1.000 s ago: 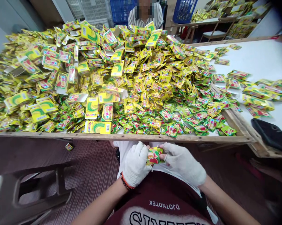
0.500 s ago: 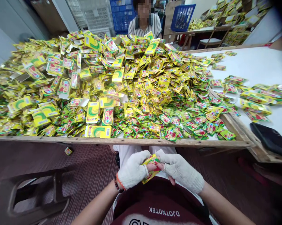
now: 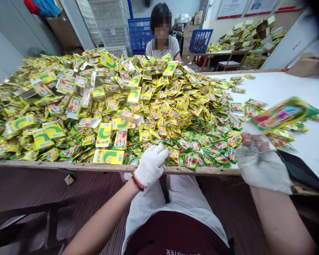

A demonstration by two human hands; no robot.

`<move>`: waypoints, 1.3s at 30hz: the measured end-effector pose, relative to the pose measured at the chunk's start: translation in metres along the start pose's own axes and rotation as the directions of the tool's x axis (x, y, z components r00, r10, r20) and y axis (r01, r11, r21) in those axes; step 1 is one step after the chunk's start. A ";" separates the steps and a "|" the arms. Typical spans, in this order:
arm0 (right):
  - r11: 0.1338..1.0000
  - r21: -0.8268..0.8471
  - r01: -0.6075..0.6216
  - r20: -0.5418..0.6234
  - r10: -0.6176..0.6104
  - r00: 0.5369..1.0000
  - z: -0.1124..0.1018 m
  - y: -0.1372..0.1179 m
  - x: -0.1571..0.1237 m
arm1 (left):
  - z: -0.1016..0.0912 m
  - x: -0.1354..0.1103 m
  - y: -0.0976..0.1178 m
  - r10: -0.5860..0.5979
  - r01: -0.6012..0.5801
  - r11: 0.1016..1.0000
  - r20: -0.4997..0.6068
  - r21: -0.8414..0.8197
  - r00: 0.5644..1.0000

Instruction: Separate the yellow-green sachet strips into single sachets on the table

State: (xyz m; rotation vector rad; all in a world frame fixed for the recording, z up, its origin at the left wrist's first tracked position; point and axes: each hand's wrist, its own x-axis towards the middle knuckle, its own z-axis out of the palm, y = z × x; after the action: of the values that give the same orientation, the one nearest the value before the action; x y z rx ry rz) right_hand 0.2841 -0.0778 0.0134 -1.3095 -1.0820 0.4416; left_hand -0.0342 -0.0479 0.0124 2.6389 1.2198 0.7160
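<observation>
My left hand point(image 3: 152, 164), in a white fingerless glove, is at the table's front edge by the green sachets point(image 3: 192, 159). Its fingers are curled together; whatever lies under the fingertips is hidden. Out to the right, my right hand point(image 3: 261, 164), gloved the same way, has its palm turned up and its fingers loosely bent apart. Just above those fingers a small yellow-and-green candy box point(image 3: 286, 114) is in the air, blurred, and looks free of the hand. Flat printed boxes point(image 3: 109, 156) lie at the heap's front edge.
A large heap of yellow sachets point(image 3: 159, 113) and boxes covers the table point(image 3: 276, 83). A dark phone-like object point(image 3: 302, 170) lies at the right edge. Across the heap sits a person point(image 3: 162, 46). A brown stool point(image 3: 53, 226) stands at lower left.
My hands have parted from the small box held over my lap. The left has moved up to the table edge; the right has swung far right, with the box now above it.
</observation>
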 end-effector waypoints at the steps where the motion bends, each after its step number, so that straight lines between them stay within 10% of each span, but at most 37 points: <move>1: 0.995 0.087 -0.048 -0.012 0.049 0.999 0.004 0.002 0.003 | 0.004 0.008 -0.005 0.067 -0.070 0.995 0.043 0.076 0.997; 3: 0.990 0.096 -0.102 0.119 0.090 0.989 0.023 0.007 0.000 | 0.012 0.022 -0.011 0.173 -0.190 0.970 0.116 0.155 0.978; 6: 0.938 -0.257 0.235 0.475 -0.089 0.875 0.064 0.017 -0.006 | 0.021 0.033 -0.013 0.185 -0.200 0.974 0.133 0.108 0.974; 9: 0.722 -0.396 0.567 0.698 -0.165 0.697 0.093 0.030 0.002 | 0.020 0.029 -0.013 -0.066 0.068 0.992 0.022 -0.102 0.998; 11: 0.656 -0.450 0.606 0.708 -0.152 0.689 0.100 0.033 0.008 | 0.014 0.022 -0.014 -0.274 0.248 0.903 -0.026 -0.352 0.961; 16: 0.816 -0.451 0.361 0.499 -0.104 0.860 0.089 0.004 -0.005 | 0.004 0.006 -0.019 -0.512 0.414 0.549 0.099 -0.726 0.853; 23: 0.925 -0.322 0.204 0.716 0.097 0.691 0.097 -0.034 -0.040 | 0.006 -0.002 0.004 -0.425 0.377 0.358 0.210 -0.854 0.881; 28: 0.986 -0.164 0.023 0.679 0.096 0.727 0.109 -0.024 -0.056 | 0.007 -0.012 0.012 -0.378 0.377 0.346 0.240 -0.859 0.894; 31: 0.987 -0.098 -0.129 0.757 0.158 0.634 0.114 -0.020 -0.061 | -0.003 -0.015 0.006 -0.350 0.341 0.570 0.154 -0.748 0.924; 34: 0.970 -0.150 -0.191 0.751 0.238 0.616 0.114 -0.024 -0.061 | -0.028 -0.014 -0.013 -0.330 0.296 0.906 -0.067 -0.304 0.942; 39: 0.970 -0.172 -0.173 0.709 0.244 0.662 0.103 -0.029 -0.057 | -0.063 -0.013 -0.068 -0.225 0.208 0.877 -0.013 0.433 0.974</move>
State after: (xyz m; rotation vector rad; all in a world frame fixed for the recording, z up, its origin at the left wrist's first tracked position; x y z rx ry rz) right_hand 0.1625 -0.0738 0.0073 -1.3729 -1.6264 1.1798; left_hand -0.1180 -0.0170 0.0409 2.7547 1.8103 0.3874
